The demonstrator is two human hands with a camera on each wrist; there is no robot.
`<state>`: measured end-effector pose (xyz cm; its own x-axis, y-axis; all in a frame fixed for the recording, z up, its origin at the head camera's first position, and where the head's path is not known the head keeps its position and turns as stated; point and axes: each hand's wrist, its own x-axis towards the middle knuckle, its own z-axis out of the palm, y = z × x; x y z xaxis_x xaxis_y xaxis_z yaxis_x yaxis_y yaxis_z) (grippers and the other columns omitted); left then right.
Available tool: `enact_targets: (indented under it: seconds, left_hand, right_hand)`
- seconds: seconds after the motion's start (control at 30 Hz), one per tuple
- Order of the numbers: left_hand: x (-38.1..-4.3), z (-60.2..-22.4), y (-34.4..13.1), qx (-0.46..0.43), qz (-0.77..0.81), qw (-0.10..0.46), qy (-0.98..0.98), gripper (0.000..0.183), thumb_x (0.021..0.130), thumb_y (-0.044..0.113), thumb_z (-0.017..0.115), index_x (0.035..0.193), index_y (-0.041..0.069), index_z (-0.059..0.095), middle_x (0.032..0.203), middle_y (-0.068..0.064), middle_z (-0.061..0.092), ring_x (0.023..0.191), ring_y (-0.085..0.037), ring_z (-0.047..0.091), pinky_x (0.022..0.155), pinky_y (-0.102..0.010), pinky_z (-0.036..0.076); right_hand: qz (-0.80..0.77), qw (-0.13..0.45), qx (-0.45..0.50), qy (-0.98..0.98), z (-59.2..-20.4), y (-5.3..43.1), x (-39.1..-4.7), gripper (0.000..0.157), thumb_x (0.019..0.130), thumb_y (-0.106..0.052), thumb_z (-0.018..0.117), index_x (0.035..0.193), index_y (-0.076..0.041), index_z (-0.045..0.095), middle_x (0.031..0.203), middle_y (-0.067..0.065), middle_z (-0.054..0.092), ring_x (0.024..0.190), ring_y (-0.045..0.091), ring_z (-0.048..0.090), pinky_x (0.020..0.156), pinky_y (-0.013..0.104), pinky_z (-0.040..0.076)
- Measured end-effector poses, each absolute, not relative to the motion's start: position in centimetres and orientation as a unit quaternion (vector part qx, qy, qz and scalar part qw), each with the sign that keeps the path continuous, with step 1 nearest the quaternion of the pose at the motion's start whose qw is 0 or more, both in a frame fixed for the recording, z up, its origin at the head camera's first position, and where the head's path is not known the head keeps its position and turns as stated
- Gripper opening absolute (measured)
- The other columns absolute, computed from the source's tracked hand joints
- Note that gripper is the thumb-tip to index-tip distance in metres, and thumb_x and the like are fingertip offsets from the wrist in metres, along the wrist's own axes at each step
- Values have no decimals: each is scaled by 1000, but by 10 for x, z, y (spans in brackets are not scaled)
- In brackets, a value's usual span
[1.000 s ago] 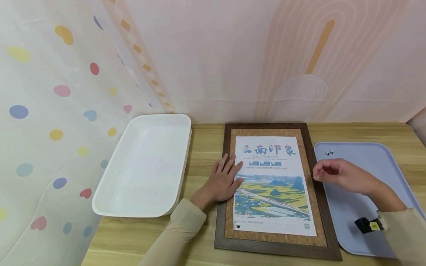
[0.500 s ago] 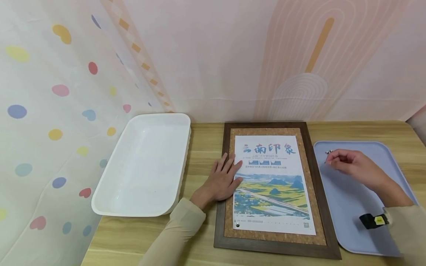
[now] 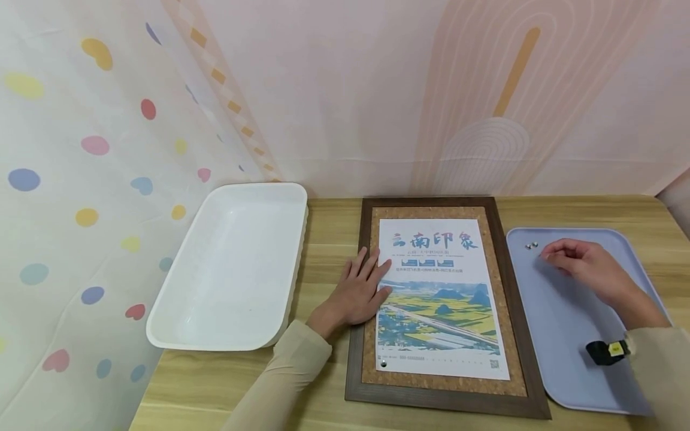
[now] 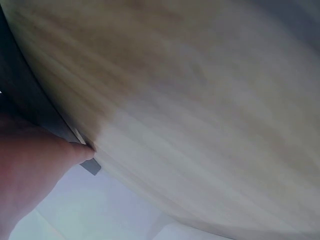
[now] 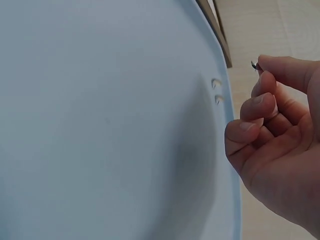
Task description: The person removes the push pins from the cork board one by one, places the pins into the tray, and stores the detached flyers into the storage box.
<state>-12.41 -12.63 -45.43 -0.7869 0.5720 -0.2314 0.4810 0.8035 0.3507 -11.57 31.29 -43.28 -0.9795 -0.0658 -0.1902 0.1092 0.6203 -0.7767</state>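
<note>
A white printed poster point(image 3: 439, 317) lies on a cork board with a dark wooden frame point(image 3: 447, 408). One metal thumbtack point(image 3: 383, 363) sits at the poster's lower left corner. My left hand point(image 3: 358, 293) rests spread over the board's left side, fingertips on the poster's edge. Above the blue tray point(image 3: 571, 365), my right hand point(image 3: 587, 266) pinches a small thumbtack point(image 5: 254, 65) between thumb and index finger, as the right wrist view shows. Two more thumbtacks point(image 5: 216, 83) lie near the tray's far left corner, just left of those fingertips in the head view.
A deep white plastic bin point(image 3: 232, 269) stands left of the board on the wooden table point(image 3: 331, 221). A patterned curtain point(image 3: 345, 90) hangs behind the table. Around my right wrist is a black strap point(image 3: 605, 353) with a yellow label.
My right hand has moved from the board's right edge to the tray, over the loose thumbtacks, then slightly right of them. The left hand stays on the board.
</note>
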Motion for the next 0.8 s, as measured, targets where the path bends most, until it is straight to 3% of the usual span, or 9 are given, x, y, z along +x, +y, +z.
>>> enact_targets:
  seconds: [0.17, 0.43, 0.8]
  left_hand:
    - [-125, -455, -127, 280, 133, 167, 936, 58, 108, 43, 28, 161, 19, 17, 167, -9, -3, 153, -30, -11, 121, -57, 3]
    - [-124, -454, -126, 285, 145, 163, 933, 58, 108, 41, 31, 160, 17, 20, 167, -11, 0, 153, -33, -10, 120, -58, 4]
    - [-124, -453, -126, 283, 141, 168, 934, 59, 108, 42, 29, 160, 17, 18, 167, -10, -2, 153, -32, -11, 120, -58, 2]
  right_hand:
    - [-431, 93, 34, 897, -435, 318, -120, 32, 104, -20, 49, 113, 8, 61, 83, -14, 59, 72, 6, 49, 61, 26, 43]
    - [-438, 80, 59, 894, -441, 324, -129, 33, 103, -22, 52, 110, 8, 62, 79, -20, 57, 71, 2, 48, 61, 24, 42]
    - [-416, 75, 61, 904, -444, 321, -138, 38, 103, -24, 52, 113, 10, 63, 86, -26, 56, 78, -10, 46, 67, 16, 41]
